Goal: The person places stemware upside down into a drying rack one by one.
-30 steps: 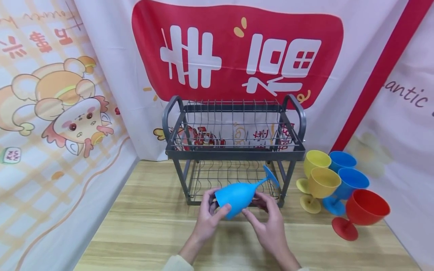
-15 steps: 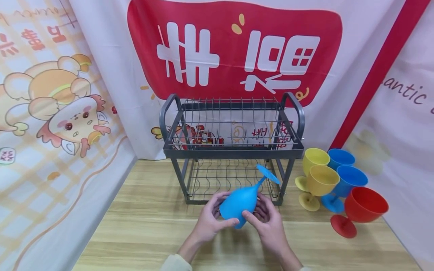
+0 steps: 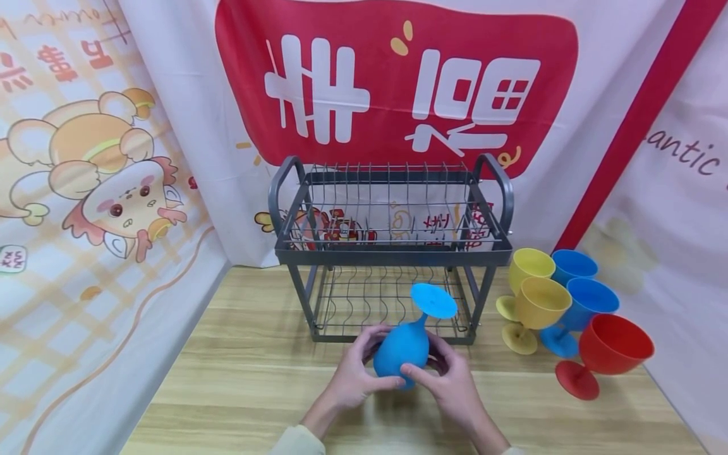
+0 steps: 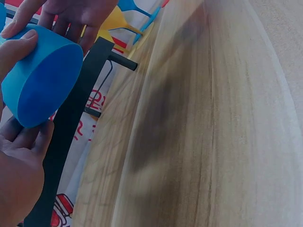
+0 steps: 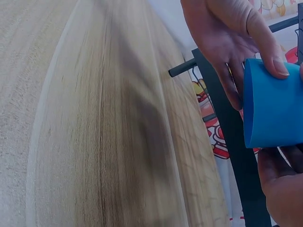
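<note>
A blue plastic goblet (image 3: pixel 401 346) is held just above the wooden table (image 3: pixel 244 379), in front of the rack's lower shelf. It is turned nearly upside down, its round foot (image 3: pixel 434 301) up and its rim toward the table. My left hand (image 3: pixel 361 368) grips the bowl from the left, thumb along the rim. My right hand (image 3: pixel 439 371) grips it from the right. In the left wrist view the goblet's open mouth (image 4: pixel 35 90) faces the camera between my left hand (image 4: pixel 19 165) and right fingers (image 4: pixel 71 14). The right wrist view shows the bowl (image 5: pixel 274 104) from the side.
A grey two-tier wire dish rack (image 3: pixel 392 256) stands behind the hands. To the right stand two yellow goblets (image 3: pixel 540 303), two blue goblets (image 3: pixel 588 298) and a red goblet (image 3: pixel 614 347). Printed cloth hangs at left, back and right.
The goblet has turned from lying on its side to nearly upside down; its foot swung up and toward me. Both hands kept hold of the bowl and stayed in place.
</note>
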The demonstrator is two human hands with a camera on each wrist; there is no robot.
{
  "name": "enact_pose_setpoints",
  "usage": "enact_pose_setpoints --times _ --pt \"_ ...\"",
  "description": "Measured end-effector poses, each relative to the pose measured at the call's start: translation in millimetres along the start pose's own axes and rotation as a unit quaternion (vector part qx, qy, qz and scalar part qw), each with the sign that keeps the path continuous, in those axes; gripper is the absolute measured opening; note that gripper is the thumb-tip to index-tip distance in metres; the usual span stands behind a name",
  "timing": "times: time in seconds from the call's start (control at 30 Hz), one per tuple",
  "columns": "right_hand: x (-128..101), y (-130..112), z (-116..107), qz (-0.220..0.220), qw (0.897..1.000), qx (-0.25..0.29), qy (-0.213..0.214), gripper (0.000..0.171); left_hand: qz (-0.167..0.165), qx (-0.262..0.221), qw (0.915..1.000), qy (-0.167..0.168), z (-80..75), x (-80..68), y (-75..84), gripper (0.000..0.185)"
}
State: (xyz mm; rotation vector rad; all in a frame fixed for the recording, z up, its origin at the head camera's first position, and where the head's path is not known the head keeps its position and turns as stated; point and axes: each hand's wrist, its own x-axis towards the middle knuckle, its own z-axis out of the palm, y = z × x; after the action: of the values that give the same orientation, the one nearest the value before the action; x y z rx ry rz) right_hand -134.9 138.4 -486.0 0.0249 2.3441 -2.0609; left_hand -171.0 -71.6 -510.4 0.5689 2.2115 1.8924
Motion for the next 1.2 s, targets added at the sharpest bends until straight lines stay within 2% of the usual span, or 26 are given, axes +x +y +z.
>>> enact_pose_setpoints --times 0.17,0.33,0.43,0.53,0.6,0.67,0.83,0.93,1.03,1.1,1.2 --pt "2 3 -1 0.002 1.000 -0.021 0.002 0.080 0.008 0.003 0.9999 -0.007 2.1 0.1 -1.9 0.083" --pt "1 7 -5 -0.025 0.998 -0.047 0.024 0.080 0.013 0.004 0.9999 -0.010 2.8 -1.2 3.0 0.079" --pt "0 8 -10 -0.045 0.996 -0.069 0.038 0.081 0.017 0.005 0.9996 0.020 0.4 -3.0 7.9 0.076" --pt "0 7 -19 -0.054 0.993 -0.091 0.050 0.083 0.041 0.012 0.9953 0.087 -5.8 -4.5 12.6 0.071" --pt "1 6 -28 -0.048 0.992 -0.104 0.058 0.084 0.065 0.020 0.9869 0.146 -12.3 -4.8 15.9 0.067" --pt "1 4 -38 -0.036 0.991 -0.114 0.065 0.087 0.094 0.023 0.9740 0.205 -20.9 -4.6 20.6 0.063" --pt "3 -1 -66 0.004 0.989 -0.120 0.082 0.095 0.148 0.011 0.9302 0.336 -49.7 -2.5 40.5 0.046" --pt "2 -3 -81 0.006 0.987 -0.126 0.096 0.095 0.174 -0.003 0.9018 0.396 -67.3 -0.4 58.4 0.037" --pt "2 -1 -95 -0.010 0.983 -0.139 0.118 0.092 0.206 -0.010 0.8795 0.429 -81.3 2.9 78.8 0.039" --pt "2 0 -104 -0.017 0.980 -0.149 0.128 0.092 0.222 -0.016 0.8753 0.429 -89.3 6.2 92.3 0.044" --pt "4 0 -117 -0.020 0.975 -0.174 0.135 0.093 0.233 -0.018 0.8823 0.409 -99.4 12.6 109.7 0.052"
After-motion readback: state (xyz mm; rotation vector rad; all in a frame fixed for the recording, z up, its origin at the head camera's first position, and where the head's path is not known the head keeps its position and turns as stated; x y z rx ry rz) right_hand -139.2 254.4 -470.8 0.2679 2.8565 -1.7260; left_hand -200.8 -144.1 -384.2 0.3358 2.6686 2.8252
